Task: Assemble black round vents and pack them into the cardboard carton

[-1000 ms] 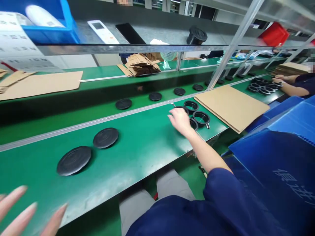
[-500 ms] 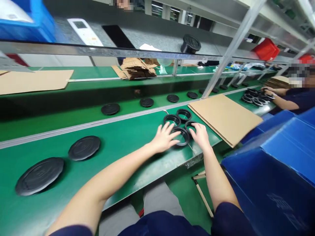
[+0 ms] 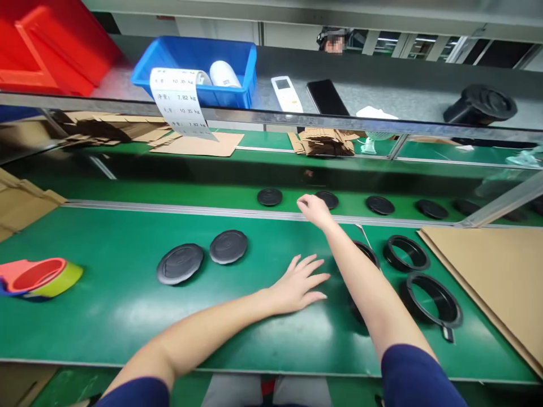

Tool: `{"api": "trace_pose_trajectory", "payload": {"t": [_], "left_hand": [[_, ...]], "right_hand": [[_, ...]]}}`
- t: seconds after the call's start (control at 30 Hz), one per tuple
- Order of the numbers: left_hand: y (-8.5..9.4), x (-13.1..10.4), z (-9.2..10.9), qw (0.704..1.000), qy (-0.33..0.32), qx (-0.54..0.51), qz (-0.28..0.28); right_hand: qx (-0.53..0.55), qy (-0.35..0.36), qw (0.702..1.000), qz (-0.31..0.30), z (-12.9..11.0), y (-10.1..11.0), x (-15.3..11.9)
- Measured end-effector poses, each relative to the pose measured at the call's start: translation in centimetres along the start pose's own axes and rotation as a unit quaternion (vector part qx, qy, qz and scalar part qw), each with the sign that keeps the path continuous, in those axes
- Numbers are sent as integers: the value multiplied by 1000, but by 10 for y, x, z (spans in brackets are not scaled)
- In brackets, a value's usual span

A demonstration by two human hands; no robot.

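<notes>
Broadly, a green surface [image 3: 127, 328] spans the frame, with a grey shelf [image 3: 403, 79] across the top and cardboard sheets [image 3: 487, 271] at the right edge. On the shelf, a red bin [image 3: 59, 45] sits at the upper left, and right of it a smaller blue bin [image 3: 182, 53]. A white label strip [image 3: 176, 104] hangs over that bin's front; its print reads "10.35 kg" and "7.82 kg", both repeated, beside Chinese characters.

Black rings [image 3: 449, 305] stand right of centre, two plainly in view and others partly behind the person's right forearm [image 3: 360, 271]. The left hand [image 3: 297, 287], at the centre of the frame, has its fingers spread and grasps nothing; the nearest rings lie to its right, apart from it. The right hand [image 3: 314, 209] is above it, over the metal rail [image 3: 203, 210], fingers curled; whether anything is inside cannot be told. Just beyond it lies one of a row of black discs [image 3: 326, 199] on the green strip behind the rail; contact is unclear. Two more discs [image 3: 228, 247] rest on the surface left of both hands, touching neither.

Smaller still, on the shelf, are a dark phone [image 3: 328, 97] and a white remote [image 3: 287, 95].
</notes>
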State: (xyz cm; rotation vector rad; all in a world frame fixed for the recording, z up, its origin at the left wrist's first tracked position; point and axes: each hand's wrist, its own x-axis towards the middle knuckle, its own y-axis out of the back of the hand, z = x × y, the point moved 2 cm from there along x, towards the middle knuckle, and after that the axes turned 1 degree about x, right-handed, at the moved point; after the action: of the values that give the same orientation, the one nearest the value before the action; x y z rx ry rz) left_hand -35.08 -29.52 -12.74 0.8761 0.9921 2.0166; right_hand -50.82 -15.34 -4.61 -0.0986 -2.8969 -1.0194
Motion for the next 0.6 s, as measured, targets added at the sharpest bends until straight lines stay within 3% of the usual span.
{"api": "trace_pose_trajectory", "payload": {"t": [0.1,0.2,0.33,0.47,0.6], "left_hand": [[14,-48,-34,987,76,-24,139],[19,-81,-57,957,125,-49,258],[20,-92,-68,930,143,-103,322],[32,-90,-68,902,138,-146,383],[66,-90,-65,802,178,-196,536]], "right_hand": [[47,-84,995,-14,-11,-55,62],[106,-171,980,-3,-7,-104,97],[176,-228,957,23,-9,-145,114],[247,-190,948,62,-24,-146,90],[313,-110,942,55,-34,-123,4]]}}
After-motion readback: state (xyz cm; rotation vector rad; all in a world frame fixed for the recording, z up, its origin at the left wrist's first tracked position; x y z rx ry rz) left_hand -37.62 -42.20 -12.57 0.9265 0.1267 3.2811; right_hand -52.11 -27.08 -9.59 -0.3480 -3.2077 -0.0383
